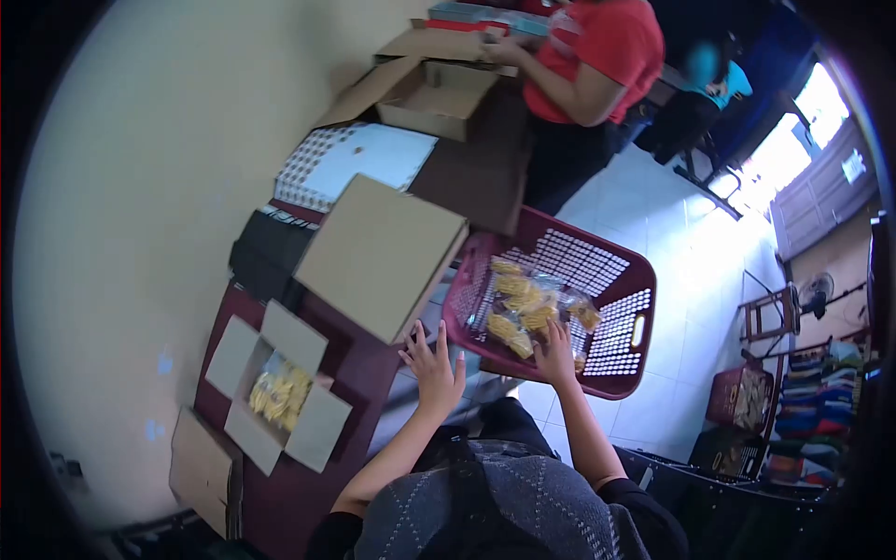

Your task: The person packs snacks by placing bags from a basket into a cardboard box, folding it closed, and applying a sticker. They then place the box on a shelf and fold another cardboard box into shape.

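My right hand (pixel 557 357) reaches into a dark red plastic basket (pixel 644 327), its fingers stretched over clear packets of yellow pieces (pixel 523 297). The fingertips rest on or just above the packets; nothing is visibly gripped. My left hand (pixel 435 373) is spread in the air between the table edge and the basket, near the corner of a closed cardboard box (pixel 378 252), and holds nothing. On the table to the left stands a small box with its flaps up (pixel 235 350). Inside it lies a clear bag of yellow pieces (pixel 280 392).
A person in a red shirt (pixel 607 56) stands at the far end of the table beside an open cardboard box (pixel 439 98). Flattened cardboard (pixel 201 467) leans at the lower left. A chair (pixel 770 313), a fan (pixel 815 291) and piled fabrics (pixel 821 401) are at right.
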### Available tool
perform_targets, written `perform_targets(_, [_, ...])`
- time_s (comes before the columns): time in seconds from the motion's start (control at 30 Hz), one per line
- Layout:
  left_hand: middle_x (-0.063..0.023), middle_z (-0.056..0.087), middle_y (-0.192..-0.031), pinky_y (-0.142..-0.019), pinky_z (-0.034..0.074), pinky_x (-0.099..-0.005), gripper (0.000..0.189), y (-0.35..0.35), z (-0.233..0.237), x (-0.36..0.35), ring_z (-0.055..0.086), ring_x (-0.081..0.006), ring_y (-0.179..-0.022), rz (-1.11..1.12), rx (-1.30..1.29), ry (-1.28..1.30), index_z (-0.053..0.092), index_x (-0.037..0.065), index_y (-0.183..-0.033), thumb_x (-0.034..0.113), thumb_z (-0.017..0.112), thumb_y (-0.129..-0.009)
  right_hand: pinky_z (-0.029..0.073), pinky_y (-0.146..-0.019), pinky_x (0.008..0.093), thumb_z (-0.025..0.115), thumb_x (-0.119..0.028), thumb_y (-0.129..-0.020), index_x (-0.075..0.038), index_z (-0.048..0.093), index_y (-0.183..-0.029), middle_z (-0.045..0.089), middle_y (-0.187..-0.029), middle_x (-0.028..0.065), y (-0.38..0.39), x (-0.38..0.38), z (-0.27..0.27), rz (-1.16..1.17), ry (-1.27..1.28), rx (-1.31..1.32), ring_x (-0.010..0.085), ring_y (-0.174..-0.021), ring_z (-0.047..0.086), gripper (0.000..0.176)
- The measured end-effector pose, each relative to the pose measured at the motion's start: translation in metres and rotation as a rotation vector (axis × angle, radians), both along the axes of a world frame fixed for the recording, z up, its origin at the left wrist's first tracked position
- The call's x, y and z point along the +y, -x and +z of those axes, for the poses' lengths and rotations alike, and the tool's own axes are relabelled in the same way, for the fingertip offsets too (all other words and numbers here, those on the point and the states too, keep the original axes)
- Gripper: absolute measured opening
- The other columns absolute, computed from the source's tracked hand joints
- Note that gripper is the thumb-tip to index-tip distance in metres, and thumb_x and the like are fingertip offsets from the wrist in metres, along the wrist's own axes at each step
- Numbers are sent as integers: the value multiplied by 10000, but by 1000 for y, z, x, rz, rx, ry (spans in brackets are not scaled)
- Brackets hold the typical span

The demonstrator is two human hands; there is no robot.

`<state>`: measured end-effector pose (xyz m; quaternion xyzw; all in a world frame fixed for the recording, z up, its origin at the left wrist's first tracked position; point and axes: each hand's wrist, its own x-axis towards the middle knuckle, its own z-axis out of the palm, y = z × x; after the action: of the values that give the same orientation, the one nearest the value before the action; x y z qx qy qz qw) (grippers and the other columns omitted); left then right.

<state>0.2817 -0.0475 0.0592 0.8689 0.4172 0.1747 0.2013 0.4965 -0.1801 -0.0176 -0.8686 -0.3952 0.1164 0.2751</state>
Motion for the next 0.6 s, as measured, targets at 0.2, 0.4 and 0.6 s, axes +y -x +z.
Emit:
perform_targets(0.2, [-262,69,-1467,-1005,67,-688,630,-141,-29,-23,51,-533,-1323,-218,28,47,213,146,-1443,342,460,-898,272,-1069,467,637,-177,-772,-30,330,-1349,394,-1337,228,-91,-43,-35,-132,55,80,469,-1289,260,670])
perform_targets(0.4, [-259,193,-1439,-1051,183,-577,650,-244,-149,-22,204,-454,-1312,-277,124,430,258,131,-1414,317,539,-858,317,-1029,482,652,-323,-744,-43,323,-1359,427,-1324,219,-166,-55,-58,-244,346,60,416,-1280,325,752])
perform_targets(0.6, [-217,468,-1297,-977,382,-401,552,-276,-285,6,468,-351,-1185,-32,273,906,329,48,-1359,266,509,-885,423,-939,405,627,-443,-746,-63,365,-1347,463,-1293,223,-190,-43,-126,-210,377,128,354,-1181,463,758])
